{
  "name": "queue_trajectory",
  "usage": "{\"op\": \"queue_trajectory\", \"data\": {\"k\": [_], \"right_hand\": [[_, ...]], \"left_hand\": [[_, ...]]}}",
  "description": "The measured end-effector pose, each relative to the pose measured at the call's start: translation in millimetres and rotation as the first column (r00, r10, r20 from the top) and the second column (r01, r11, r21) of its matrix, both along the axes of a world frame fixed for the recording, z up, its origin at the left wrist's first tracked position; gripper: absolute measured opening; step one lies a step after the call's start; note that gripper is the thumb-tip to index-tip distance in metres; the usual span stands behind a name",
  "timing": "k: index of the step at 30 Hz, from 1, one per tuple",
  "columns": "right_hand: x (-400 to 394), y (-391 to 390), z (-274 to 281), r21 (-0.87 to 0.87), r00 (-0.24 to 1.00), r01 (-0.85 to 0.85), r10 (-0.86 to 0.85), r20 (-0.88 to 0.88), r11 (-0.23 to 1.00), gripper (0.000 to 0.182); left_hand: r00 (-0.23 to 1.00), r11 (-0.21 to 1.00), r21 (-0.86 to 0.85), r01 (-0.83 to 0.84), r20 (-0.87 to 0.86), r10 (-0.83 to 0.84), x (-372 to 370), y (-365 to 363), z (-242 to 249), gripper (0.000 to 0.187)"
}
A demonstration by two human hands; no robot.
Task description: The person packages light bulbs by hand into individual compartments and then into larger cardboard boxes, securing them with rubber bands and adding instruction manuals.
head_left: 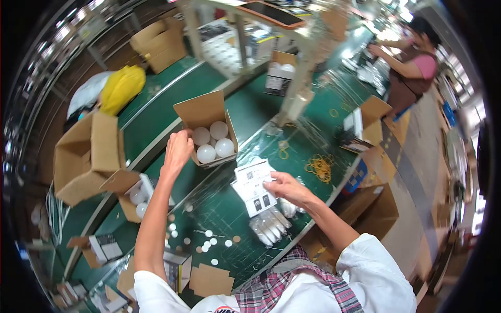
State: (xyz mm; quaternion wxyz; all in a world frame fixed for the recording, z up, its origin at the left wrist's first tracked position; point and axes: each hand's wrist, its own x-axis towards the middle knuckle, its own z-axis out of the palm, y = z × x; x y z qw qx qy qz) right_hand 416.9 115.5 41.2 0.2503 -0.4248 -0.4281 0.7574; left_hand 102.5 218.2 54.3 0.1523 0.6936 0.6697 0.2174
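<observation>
A: Left hand [179, 150]?
B: At the near-left side of the open box [202, 108]. Fingers curled close together; can't tell if they pinch the cardboard or anything else.
A: Box contents?
B: White globes [224, 147], at least four, nestled side by side. Walls probably keep them from rolling. Flap stands up at the far side, out of the way of the opening.
A: Right hand [289, 189]?
B: Pinching the printed slips [254, 189] at their right edge, thumb and fingers together. Edge grip leaves most of the print uncovered, so I'd guess that's just the handiest spot.
A: Where are the slips?
B: Right of the box and nearer the person, over the green worktop [250, 117]. They overlap, slightly fanned. Clear-wrapped white pieces [270, 227] lie just beside their near edge, bagged, likely so they stay bunched.
A: Around that?
B: Yellow rubber bands [320, 168] in a loose tangle to the right, within easy reach, I'd say. Small white discs [207, 244] scattered to the near left; no order I can see. Another open box [128, 206] with globes sits left of the left forearm.
</observation>
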Motion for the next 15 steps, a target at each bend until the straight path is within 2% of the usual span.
{"op": "queue_trajectory", "data": {"k": [1, 3, 4, 7, 8, 9, 10, 11, 13, 15], "right_hand": [[-6.1, 8.4, -1.5, 0.011, 0.999, -0.049, 0.048, 0.025, 0.999, 0.033], [-21.7, 21.4, 11.3, 0.08, 0.991, -0.131, 0.133, -0.011, 0.988, 0.039], [-32.0, 27.5, 14.9, 0.084, 0.992, -0.123, 0.125, -0.015, 0.989, 0.045], [-63.6, 58.8, 27.3, 0.288, 0.989, -0.145, 0.136, 0.053, 0.947, 0.04], [-75.6, 73.7, 30.5, 0.411, 0.988, -0.156, 0.134, 0.081, 0.898, 0.037], [-87.7, 88.7, 35.4, 0.522, 0.986, -0.164, 0.127, 0.105, 0.837, 0.034], [-103.5, 102.8, 42.5, 0.618, 0.98, -0.185, 0.101, 0.17, 0.764, 0.031], [-123.4, 112.8, 54.0, 0.68, 0.958, -0.226, 0.032, 0.286, 0.698, 0.028], [-165.6, 127.8, 71.1, 0.803, 0.897, -0.373, -0.04, 0.44, 0.464, 0.027], [-210.5, 143.9, 54.4, 0.881, 0.899, -0.41, -0.057, 0.434, 0.236, 0.024]], "left_hand": [[1.0, 1.0, 0.027, -0.006, -0.03, 0.007, -21.7, -2.8, -8.9, 0.029], [0.99, 0.994, -0.023, -0.108, -0.092, 0.105, -55.4, -16.9, -24.4, 0.027], [0.986, 0.98, -0.111, -0.164, 0.001, 0.165, -71.4, -20.4, -30.6, 0.024], [0.947, 0.954, -0.012, -0.299, -0.129, 0.295, -78.3, -48.2, -29.9, 0.023], [0.901, 0.945, 0.198, -0.262, -0.3, 0.313, -69.9, -56.0, -27.5, 0.033], [0.911, 0.94, 0.185, -0.288, -0.248, 0.328, -55.8, -63.8, -6.5, 0.042], [0.951, 0.934, 0.279, -0.221, -0.152, 0.271, -47.8, -71.1, -1.2, 0.044], [0.978, 0.942, 0.303, -0.141, -0.105, 0.18, -39.3, -76.3, -0.9, 0.05], [0.998, 0.979, 0.196, -0.055, -0.024, 0.061, -32.2, -72.3, -37.7, 0.08], [0.981, 0.99, 0.125, -0.062, -0.176, 0.084, -30.5, -64.9, -56.9, 0.089]]}}
